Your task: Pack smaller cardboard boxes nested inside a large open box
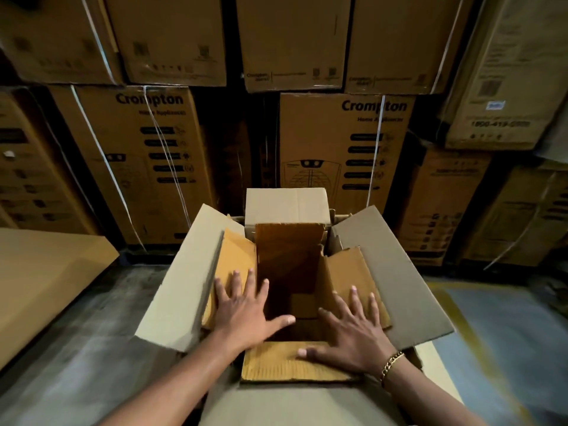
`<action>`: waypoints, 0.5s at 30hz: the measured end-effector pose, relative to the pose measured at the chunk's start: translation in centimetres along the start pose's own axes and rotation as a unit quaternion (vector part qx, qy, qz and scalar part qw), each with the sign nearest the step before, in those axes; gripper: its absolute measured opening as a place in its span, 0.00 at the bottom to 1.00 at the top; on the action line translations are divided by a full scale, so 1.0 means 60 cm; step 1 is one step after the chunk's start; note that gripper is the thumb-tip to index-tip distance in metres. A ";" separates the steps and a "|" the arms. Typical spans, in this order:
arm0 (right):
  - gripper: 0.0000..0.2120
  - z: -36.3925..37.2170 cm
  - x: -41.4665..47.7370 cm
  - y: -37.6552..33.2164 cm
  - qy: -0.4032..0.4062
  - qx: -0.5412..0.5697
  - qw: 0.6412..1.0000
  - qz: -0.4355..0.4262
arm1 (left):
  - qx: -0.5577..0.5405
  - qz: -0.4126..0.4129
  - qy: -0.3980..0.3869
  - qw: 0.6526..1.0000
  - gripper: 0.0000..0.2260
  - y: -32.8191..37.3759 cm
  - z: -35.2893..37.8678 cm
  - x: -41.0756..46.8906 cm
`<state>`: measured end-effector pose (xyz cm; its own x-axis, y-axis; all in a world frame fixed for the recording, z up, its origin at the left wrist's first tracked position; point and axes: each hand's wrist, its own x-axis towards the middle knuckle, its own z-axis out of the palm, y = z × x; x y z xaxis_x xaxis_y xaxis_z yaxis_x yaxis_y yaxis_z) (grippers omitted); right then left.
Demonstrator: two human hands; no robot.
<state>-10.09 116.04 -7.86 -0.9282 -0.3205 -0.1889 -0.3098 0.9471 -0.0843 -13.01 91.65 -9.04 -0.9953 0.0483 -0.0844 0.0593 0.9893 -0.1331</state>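
A large open cardboard box (396,272) stands on the floor in front of me, its grey-brown outer flaps spread left, right and toward me. Nested inside it sits a smaller orange-brown box (289,250), open at the top, with a dark, deep inside. Its far flap (285,206) stands upright. My left hand (246,309) lies flat, fingers spread, on the smaller box's left flap. My right hand (353,330), with a gold chain bracelet at the wrist, presses flat across the right flap and the near flap (270,361). Neither hand grips anything.
A wall of stacked printed cartons (344,142) with white straps rises right behind the box. A flat cardboard sheet or low carton (40,281) lies to the left. Grey concrete floor (86,348) lies on both sides, with a yellow line (467,327) on the right.
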 end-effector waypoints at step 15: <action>0.53 -0.090 0.033 0.029 0.153 0.010 0.988 -0.009 | -0.028 -0.033 0.102 0.994 0.48 -0.061 -0.057 -0.056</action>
<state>-13.58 117.17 -3.12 -0.9424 -0.3130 0.1179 -0.3252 0.9399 -0.1043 -10.12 88.35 -4.90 -0.9921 0.0036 0.1254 -0.0059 0.9971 -0.0756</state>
